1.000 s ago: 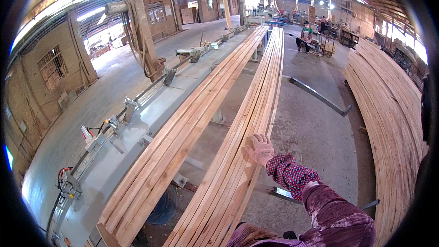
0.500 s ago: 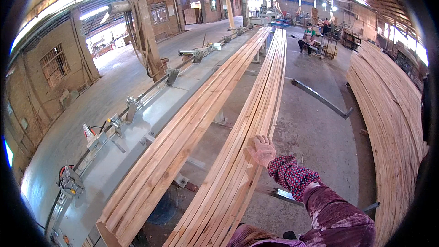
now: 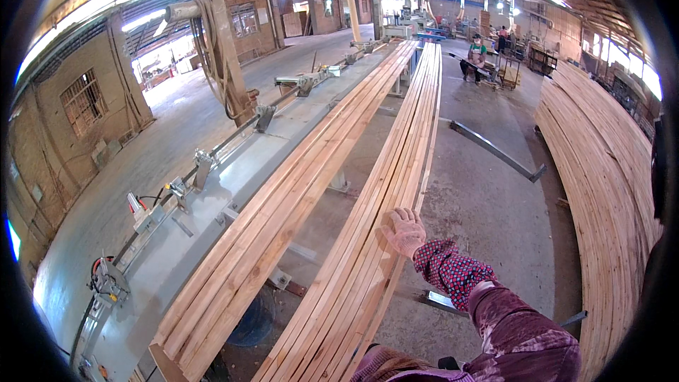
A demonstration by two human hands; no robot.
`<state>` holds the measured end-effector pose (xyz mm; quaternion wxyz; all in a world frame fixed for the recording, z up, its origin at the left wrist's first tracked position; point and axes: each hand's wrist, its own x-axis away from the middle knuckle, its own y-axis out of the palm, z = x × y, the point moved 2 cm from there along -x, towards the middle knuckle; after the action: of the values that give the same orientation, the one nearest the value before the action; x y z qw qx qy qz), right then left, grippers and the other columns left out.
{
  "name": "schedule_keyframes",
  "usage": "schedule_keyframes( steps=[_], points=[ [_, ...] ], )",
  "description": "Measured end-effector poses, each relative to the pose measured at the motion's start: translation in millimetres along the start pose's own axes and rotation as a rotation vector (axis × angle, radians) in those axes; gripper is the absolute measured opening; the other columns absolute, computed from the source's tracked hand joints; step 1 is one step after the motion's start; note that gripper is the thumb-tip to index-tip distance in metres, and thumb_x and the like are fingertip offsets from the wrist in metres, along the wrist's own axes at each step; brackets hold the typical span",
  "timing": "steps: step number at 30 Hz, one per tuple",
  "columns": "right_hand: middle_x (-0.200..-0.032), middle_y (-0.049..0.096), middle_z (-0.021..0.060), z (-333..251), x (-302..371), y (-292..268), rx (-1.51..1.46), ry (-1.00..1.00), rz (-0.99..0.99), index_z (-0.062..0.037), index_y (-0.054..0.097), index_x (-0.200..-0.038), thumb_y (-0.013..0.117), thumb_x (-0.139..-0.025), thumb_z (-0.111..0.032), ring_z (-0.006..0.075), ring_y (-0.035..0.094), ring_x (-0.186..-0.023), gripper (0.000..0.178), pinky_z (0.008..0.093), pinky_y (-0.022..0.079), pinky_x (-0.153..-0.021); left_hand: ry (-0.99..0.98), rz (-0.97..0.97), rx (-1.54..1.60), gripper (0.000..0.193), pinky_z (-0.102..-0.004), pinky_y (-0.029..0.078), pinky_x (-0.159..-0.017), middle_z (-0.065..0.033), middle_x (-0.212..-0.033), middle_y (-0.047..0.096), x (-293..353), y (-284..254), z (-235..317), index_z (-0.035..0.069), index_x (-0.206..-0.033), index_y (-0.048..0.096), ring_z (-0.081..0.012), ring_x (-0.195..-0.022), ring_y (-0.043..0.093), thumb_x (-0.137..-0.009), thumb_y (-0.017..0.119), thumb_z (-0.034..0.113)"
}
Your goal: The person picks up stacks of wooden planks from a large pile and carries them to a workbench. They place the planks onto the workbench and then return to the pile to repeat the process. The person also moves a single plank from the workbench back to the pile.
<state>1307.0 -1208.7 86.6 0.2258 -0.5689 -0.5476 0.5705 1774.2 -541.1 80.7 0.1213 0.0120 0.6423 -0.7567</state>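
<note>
My right hand (image 3: 404, 232), in a pale pinkish work glove, rests on the right edge of a long bundle of thin wooden strips (image 3: 368, 240). Its fingers are spread and lie over the wood, gripping nothing. A checked cuff (image 3: 453, 265) and a purple sleeve cover that forearm. Left of this bundle, across a gap, a second row of long wooden boards (image 3: 283, 216) runs alongside a grey metal machine bed (image 3: 212, 226). Both lots stretch away toward the far end of the hall. My left hand is out of view.
Clamp fittings (image 3: 109, 283) line the bed's left side. A tall stack of boards (image 3: 594, 191) stands at the right. Metal support arms (image 3: 495, 150) jut out over the floor. A blue bucket (image 3: 252, 322) sits below the gap. Farther off, a person (image 3: 476, 60) sits near a cart.
</note>
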Motion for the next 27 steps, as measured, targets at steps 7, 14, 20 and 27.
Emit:
schedule_keyframes(
  steps=[7, 14, 20, 27],
  points=[
    [-0.138, 0.054, 0.0172, -3, 1, -3, -0.01, 0.004, 0.005, -0.0041, 0.058, -0.129, 0.059, -0.093, -0.04, 0.0349, 0.044, -0.134, 0.051, 0.0464, 0.03, -0.117, 0.008, 0.016, 0.006, 0.068, -0.0477, 0.047, -0.101, -0.0296, -0.126, 0.062, -3, 2, -4, -0.005, -0.13, 0.06, -0.0428, -0.117, 0.06, -0.098, 0.046, 0.053],
    [-0.14, 0.053, 0.017, -2, 1, -3, -0.013, 0.007, -0.007, -0.0039, 0.058, -0.13, 0.057, -0.094, -0.04, 0.0344, 0.043, -0.136, 0.051, 0.0461, 0.029, -0.118, 0.028, 0.032, 0.018, 0.068, -0.0476, 0.047, -0.102, -0.0298, -0.127, 0.062, -6, 6, -10, -0.005, -0.13, 0.06, -0.043, -0.118, 0.06, -0.098, 0.046, 0.053],
    [-0.139, 0.053, 0.0165, 1, 1, 1, -0.008, -0.006, 0.026, -0.0035, 0.057, -0.129, 0.058, -0.092, -0.042, 0.0343, 0.044, -0.134, 0.054, 0.0471, 0.03, -0.117, 0.055, 0.065, 0.028, 0.068, -0.0475, 0.046, -0.102, -0.03, -0.127, 0.062, -12, 15, -19, -0.005, -0.13, 0.06, -0.0431, -0.118, 0.06, -0.098, 0.046, 0.053],
    [-0.137, 0.055, 0.0166, 1, 2, 3, 0.016, -0.015, 0.053, -0.0038, 0.058, -0.128, 0.059, -0.091, -0.041, 0.0336, 0.046, -0.132, 0.052, 0.0469, 0.031, -0.116, 0.129, 0.152, 0.036, 0.068, -0.0474, 0.046, -0.102, -0.0302, -0.127, 0.062, -27, 47, -49, -0.006, -0.13, 0.06, -0.0432, -0.118, 0.06, -0.098, 0.046, 0.052]
  ],
)
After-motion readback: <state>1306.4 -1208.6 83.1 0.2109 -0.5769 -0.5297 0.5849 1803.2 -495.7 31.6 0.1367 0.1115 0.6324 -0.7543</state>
